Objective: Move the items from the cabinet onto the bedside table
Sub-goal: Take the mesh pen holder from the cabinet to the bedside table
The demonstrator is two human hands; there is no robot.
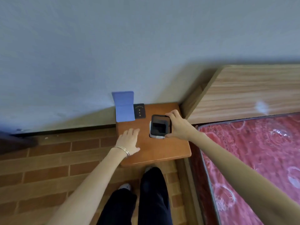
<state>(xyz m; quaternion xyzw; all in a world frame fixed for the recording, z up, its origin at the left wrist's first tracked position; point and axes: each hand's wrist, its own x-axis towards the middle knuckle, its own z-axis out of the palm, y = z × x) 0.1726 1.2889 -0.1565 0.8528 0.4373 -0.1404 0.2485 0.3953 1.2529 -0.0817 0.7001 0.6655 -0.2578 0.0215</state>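
Observation:
My right hand [177, 125] grips a black phone [160, 125] by its right edge, low over the bedside table [162, 151]. A white flat object [154, 136] lies right beneath the phone; I cannot tell if they touch. My left hand [129, 141] rests flat on the table's left part, fingers straight, holding nothing. At the table's back left a blue folded cover [124, 106] leans against the wall. A dark booklet with gold print [139, 111] stands next to it.
A wooden headboard [243, 93] and a bed with a red patterned mattress [259, 153] lie right of the table. The grey wall [113, 46] is behind it. My legs in dark trousers [146, 200] stand on the brick-pattern floor [48, 168].

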